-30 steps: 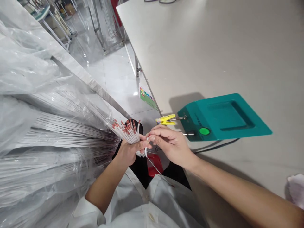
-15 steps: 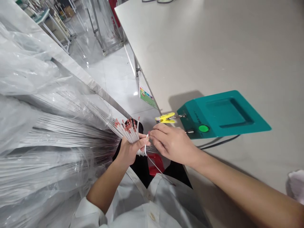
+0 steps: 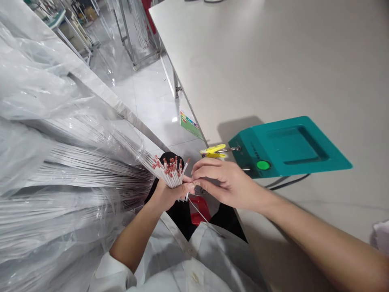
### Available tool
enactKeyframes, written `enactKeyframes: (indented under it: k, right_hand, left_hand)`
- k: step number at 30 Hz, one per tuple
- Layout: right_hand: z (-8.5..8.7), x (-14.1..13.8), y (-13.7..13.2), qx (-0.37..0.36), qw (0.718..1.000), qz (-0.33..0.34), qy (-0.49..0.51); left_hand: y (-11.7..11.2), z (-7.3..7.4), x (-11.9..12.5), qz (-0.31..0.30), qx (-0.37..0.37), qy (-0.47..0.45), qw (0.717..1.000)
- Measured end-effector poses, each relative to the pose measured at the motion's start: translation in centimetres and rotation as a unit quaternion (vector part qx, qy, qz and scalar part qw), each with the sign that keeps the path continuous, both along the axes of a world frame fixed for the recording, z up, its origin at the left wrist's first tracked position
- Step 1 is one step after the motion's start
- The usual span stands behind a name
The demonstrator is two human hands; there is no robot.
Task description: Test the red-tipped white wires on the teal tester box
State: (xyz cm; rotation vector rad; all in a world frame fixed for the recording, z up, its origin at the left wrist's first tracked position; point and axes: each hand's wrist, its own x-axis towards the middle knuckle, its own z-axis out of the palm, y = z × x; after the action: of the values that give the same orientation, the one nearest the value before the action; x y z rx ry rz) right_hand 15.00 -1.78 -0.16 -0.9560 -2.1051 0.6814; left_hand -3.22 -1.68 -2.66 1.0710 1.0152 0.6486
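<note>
My left hand (image 3: 168, 196) is closed round a bundle of white wires (image 3: 172, 177), whose reddish, copper-coloured ends fan upward above the thumb. One end leans apart on the right side of the bundle. At the tip of my left thumb, the fingers of my right hand (image 3: 226, 180) are bent and pinched; anything between them is hidden. A thin loose wire (image 3: 199, 211) slants down from beneath the hands toward my shirt. Just beyond my right fingers, a yellow clip (image 3: 213, 151) is attached to a metal post on a green device (image 3: 306, 148) with a round green button (image 3: 263, 165).
Long white wires (image 3: 97, 176) lie to my left, partly under clear plastic sheeting (image 3: 33, 77). The pale table (image 3: 273, 73) is on my right, its edge beside my hands. A black cable (image 3: 290, 181) runs behind my right forearm. Below is a red object (image 3: 202, 209).
My right fingers have shifted slightly and are in closer to the left thumb. The white wire that looped upright beside the thumb no longer shows there. The left hand keeps the bundle.
</note>
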Motion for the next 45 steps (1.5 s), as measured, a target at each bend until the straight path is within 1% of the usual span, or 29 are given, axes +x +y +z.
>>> enactKeyframes:
  k: [1, 3, 5, 7, 10, 12, 14, 16, 18, 21, 24, 26, 29, 31, 33, 37, 41, 42, 45]
  right_hand:
    - [0.0, 0.1, -0.1, 0.057, 0.998, -0.002, -0.042]
    - [-0.1, 0.3, -0.4, 0.168, 0.977, -0.022, -0.126]
    - [-0.4, 0.3, -0.7, 0.238, 0.953, -0.043, -0.185]
    - [-0.7, 0.3, -1.0, 0.267, 0.940, -0.055, -0.203]
    - [-1.2, 0.2, -1.1, 0.270, 0.940, -0.064, -0.197]
    - [-1.6, 0.2, -1.0, 0.258, 0.944, -0.077, -0.192]
    - [-1.9, 0.1, -0.9, 0.227, 0.953, -0.096, -0.174]
    - [-2.0, -0.2, -0.8, 0.168, 0.972, -0.115, -0.121]
    - [-1.8, -0.5, -0.7, 0.092, 0.987, -0.129, -0.040]
    - [-1.4, -1.1, -0.7, -0.007, 0.988, -0.143, 0.053]
    - [-1.2, -1.6, -0.8, -0.065, 0.985, -0.139, 0.084]
    - [-1.4, -1.7, -1.0, -0.058, 0.984, -0.146, 0.079]
    - [-1.9, -1.8, -1.4, 0.000, 0.983, -0.178, 0.036]
    - [-2.2, -1.7, -1.6, 0.028, 0.982, -0.187, 0.009]
    - [-2.4, -1.7, -1.6, 0.037, 0.982, -0.184, 0.002]
    - [-2.1, -1.7, -1.4, 0.008, 0.981, -0.189, 0.053]
    - [-1.6, -1.8, -1.2, -0.045, 0.973, -0.208, 0.089]
    - [-1.5, -1.8, -1.1, -0.064, 0.974, -0.196, 0.098]
    - [-1.4, -1.7, -1.0, -0.116, 0.978, -0.114, 0.129]
  left_hand:
    - [0.0, 0.0, 0.0, 0.003, -0.006, -0.006, 1.000]
    - [0.0, 0.1, 0.0, 0.020, -0.019, -0.019, 0.999]
    - [0.1, 0.2, 0.1, 0.039, -0.026, -0.027, 0.999]
    - [0.1, 0.2, 0.1, 0.058, -0.026, -0.031, 0.997]
    - [0.2, 0.1, 0.0, 0.097, -0.035, -0.033, 0.994]
    - [0.2, 0.1, 0.0, 0.114, -0.048, -0.037, 0.992]
    - [0.3, 0.0, -0.1, 0.121, -0.055, -0.045, 0.990]
    - [0.3, -0.1, -0.1, 0.123, -0.055, -0.051, 0.990]
    - [0.3, -0.2, -0.2, 0.119, -0.049, -0.050, 0.990]
    - [0.1, -0.3, -0.2, 0.100, -0.030, -0.046, 0.994]
    - [-0.1, -0.1, -0.1, 0.074, -0.014, -0.028, 0.997]
    - [-0.3, 0.2, 0.1, 0.071, -0.003, -0.003, 0.997]
    - [-0.4, 0.4, 0.4, 0.090, 0.020, 0.022, 0.995]
    - [-0.4, 0.2, 0.5, 0.108, 0.022, 0.016, 0.994]
    - [-0.4, -0.1, 0.5, 0.122, 0.016, 0.003, 0.992]
    - [-0.3, -0.5, 0.4, 0.124, 0.012, -0.013, 0.992]
    - [-0.3, -0.4, 0.2, 0.097, 0.017, -0.012, 0.995]
    - [-0.3, -0.3, 0.2, 0.085, 0.022, -0.012, 0.996]
    - [-0.4, -0.2, 0.2, 0.057, 0.032, -0.021, 0.998]
